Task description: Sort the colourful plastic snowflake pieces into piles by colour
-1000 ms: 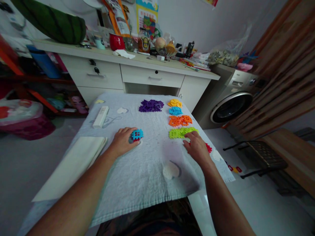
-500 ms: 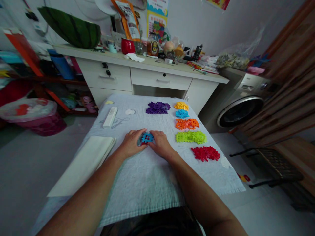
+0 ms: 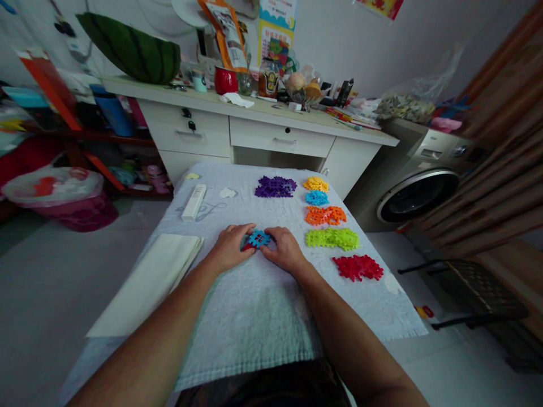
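Between my hands, just above or on the cloth, is a blue interlocking plastic piece (image 3: 259, 238) with a red one partly showing beneath it. My left hand (image 3: 231, 245) is closed on the left side of these pieces, thumb below and forefinger above. On the other side, my right hand (image 3: 285, 249) pinches the right edge with thumb and forefinger. To the right lie sorted piles of similar pieces: purple (image 3: 275, 186), yellow (image 3: 315, 183), blue (image 3: 317, 197), orange (image 3: 326, 215), lime green (image 3: 332, 238) and red (image 3: 358, 267).
A pale cloth (image 3: 250, 322) covers the table. On its left are a white box-shaped object (image 3: 194, 202) with a cord and a folded cream cloth (image 3: 146, 285). Behind stands a white desk (image 3: 280, 138) with a cut watermelon (image 3: 131, 51). A washing machine (image 3: 418, 186) stands at right.
The blue piece has turned slightly between my fingers, and the red one shows more at its left. The whole view has shifted a little.
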Demonstrator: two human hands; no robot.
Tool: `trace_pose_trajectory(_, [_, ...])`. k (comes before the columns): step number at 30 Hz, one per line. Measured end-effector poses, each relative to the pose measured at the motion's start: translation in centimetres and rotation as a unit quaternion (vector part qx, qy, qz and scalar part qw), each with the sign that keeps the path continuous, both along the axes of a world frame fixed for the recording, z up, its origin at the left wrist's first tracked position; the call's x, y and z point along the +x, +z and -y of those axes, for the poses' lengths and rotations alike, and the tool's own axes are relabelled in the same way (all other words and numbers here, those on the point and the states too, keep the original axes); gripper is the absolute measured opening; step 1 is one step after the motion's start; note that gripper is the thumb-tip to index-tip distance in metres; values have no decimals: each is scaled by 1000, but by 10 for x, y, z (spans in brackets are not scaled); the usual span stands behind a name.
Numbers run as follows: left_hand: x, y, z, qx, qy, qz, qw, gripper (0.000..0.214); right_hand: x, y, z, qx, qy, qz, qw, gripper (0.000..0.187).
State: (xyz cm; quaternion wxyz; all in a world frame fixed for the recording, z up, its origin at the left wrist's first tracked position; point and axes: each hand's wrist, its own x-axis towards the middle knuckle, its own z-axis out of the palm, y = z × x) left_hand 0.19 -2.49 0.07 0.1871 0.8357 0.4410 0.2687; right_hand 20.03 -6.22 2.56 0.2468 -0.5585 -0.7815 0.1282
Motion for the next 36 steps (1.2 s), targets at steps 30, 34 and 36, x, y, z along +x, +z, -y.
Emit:
trace_pose_trajectory(30, [1, 2, -7, -15, 7, -2, 1000, 34, 164, 49, -133, -35, -376, 166, 911, 33])
trace_pose_trajectory(34, [1, 2, -7, -13, 6, -5, 1000, 34, 166, 45, -139, -70, -395, 177, 899, 31])
trace_pose_trajectory(36, [1, 3, -7, -14, 6, -5, 1000, 33, 166, 43, -140, -83, -393, 179, 898, 32])
